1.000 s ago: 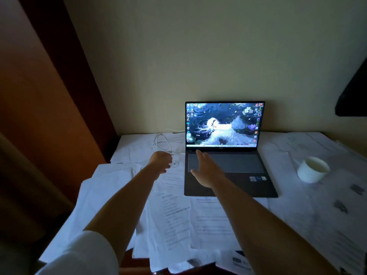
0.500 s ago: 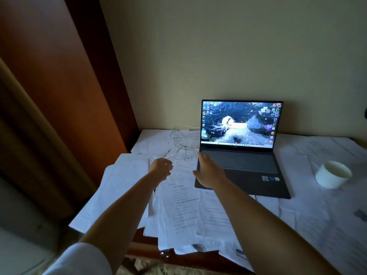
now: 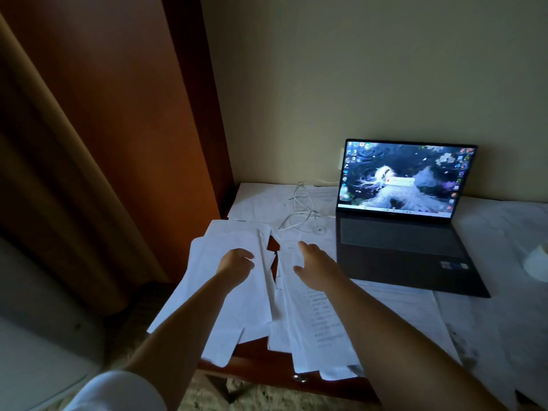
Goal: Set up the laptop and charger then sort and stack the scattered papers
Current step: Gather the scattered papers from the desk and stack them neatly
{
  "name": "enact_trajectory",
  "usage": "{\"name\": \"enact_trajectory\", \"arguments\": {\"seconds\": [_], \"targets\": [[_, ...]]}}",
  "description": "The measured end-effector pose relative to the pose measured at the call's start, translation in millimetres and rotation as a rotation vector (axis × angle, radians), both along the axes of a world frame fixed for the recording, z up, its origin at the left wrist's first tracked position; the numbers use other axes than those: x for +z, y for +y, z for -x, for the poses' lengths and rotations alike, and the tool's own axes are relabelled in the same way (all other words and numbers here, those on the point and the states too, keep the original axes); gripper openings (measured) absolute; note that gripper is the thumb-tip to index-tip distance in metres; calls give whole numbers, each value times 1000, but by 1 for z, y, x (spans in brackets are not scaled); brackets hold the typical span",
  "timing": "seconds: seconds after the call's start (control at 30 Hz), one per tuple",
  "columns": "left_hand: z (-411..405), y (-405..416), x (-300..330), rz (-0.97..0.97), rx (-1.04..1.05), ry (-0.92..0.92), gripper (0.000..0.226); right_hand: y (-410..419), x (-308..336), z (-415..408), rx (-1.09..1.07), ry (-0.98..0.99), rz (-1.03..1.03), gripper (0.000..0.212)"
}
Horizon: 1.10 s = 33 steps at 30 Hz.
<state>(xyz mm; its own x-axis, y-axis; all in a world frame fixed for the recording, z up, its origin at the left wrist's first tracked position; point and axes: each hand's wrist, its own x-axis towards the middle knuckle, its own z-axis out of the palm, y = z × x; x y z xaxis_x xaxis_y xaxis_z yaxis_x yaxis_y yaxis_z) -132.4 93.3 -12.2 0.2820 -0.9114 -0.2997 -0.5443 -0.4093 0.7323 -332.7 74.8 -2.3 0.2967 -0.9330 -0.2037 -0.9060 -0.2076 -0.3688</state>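
**Hands over loose papers, laptop open at the back**

Left hand (image 3: 235, 262) rests with loosely curled fingers on scattered white paper sheets (image 3: 237, 304) near the wooden tabletop's (image 3: 267, 369) left edge. Right hand (image 3: 315, 266) hovers, fingers relaxed. The dark grey open laptop (image 3: 406, 247) stands by the back edge, white charger cable (image 3: 302, 209) beside it.

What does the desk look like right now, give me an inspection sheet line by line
Surface: wooden desk, almost wholly covered; sheets overhang its front edge.
Job's things: laptop open, screen lit, at the back against the wall; scattered papers overlapping, unsorted.
Clutter: white object at the right edge, cut off by the frame.
Hands: left hand over the left sheets, fingers loosely curled, holding nothing; right hand flat, fingers straight, over the middle sheets.
Cables: white charger cable looped left of the laptop, running towards its left side.
Surroundings: cream wall behind, brown curtain at left.
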Motion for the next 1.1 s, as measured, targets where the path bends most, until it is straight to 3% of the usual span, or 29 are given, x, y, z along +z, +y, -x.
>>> {"name": "enact_trajectory", "arguments": {"seconds": [0.23, 0.37, 0.6, 0.77, 0.9, 1.03, 1.1], "targets": [[-68, -12, -35, -47, -74, -29, 22, -1, -26, -68, -83, -22, -66, 56], [-98, -12, -57, -97, -134, -94, 25, 6, -51, -95, -155, -18, -144, 42], [-118, 6, -94, -101, -465, -302, 37, 28, -90, -127, -321, 52, -171, 47], [-122, 5, -97, -39, -428, -356, 40, 35, -93, -136, -442, -24, -154, 54], [-125, 12, -91, -43, -292, -503, 52, 43, -85, -134, -496, -127, 0, 46], [-131, 23, -92, -177, -101, -438, 47, 58, -79, -116, -647, -130, 160, 35], [-133, 30, -93, -249, -48, -376, 45, 63, -78, -103, -676, -103, 100, 30]]}}
